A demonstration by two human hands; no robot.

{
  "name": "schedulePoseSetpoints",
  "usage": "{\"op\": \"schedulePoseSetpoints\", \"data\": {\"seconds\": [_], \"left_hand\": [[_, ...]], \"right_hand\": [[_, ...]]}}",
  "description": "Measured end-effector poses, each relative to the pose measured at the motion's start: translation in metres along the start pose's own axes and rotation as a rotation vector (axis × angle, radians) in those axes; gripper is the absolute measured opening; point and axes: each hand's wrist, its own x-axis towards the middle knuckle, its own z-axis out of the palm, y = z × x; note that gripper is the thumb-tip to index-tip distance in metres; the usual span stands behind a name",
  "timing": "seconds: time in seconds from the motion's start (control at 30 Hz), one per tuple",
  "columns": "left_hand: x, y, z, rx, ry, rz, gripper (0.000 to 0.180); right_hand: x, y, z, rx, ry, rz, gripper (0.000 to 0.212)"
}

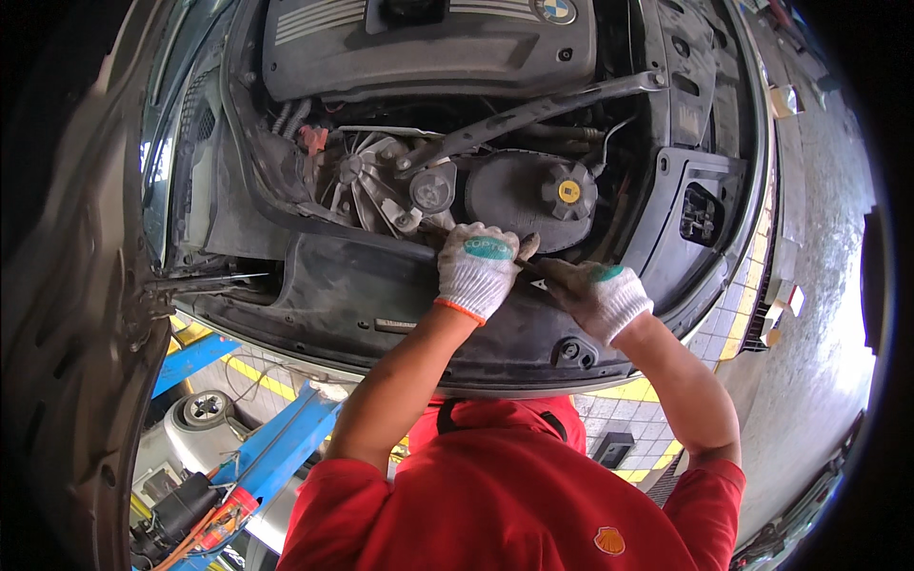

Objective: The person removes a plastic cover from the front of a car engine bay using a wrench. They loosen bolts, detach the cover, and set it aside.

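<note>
Both of my hands wear dirty white knit gloves with green patches and reach over the side of an open engine bay. My left hand (pixel 479 269) is closed, its fingers curled down at the inner edge of a black plastic side panel (pixel 367 276). My right hand (pixel 598 293) is closed at the same edge, its fingertips close to the left thumb. Whatever the fingers grip is hidden. Just beyond them sits a dark coolant tank (pixel 505 195) with a black and yellow cap (pixel 569 191). A metal strut mount (pixel 350 169) stands left of the tank.
A metal brace (pixel 533 119) crosses above the tank toward the front. Farther off lies the black engine cover (pixel 419 62). The raised hood (pixel 71 276) fills the left side, with a thin support rod (pixel 214 281) near it. A blue lift arm (pixel 281 443) stands low on the left.
</note>
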Motion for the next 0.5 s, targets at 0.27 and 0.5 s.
{"op": "schedulePoseSetpoints", "data": {"seconds": [0.27,0.5], "left_hand": [[0.001,-0.001,0.012,0.062,0.010,0.026,0.024],[-0.001,0.005,0.000,0.011,0.167,0.019,0.040]], "right_hand": [[0.007,0.049,0.037,-0.036,0.122,-0.166,0.039],[0.004,0.012,-0.014,0.039,-0.175,0.115,0.042]]}}
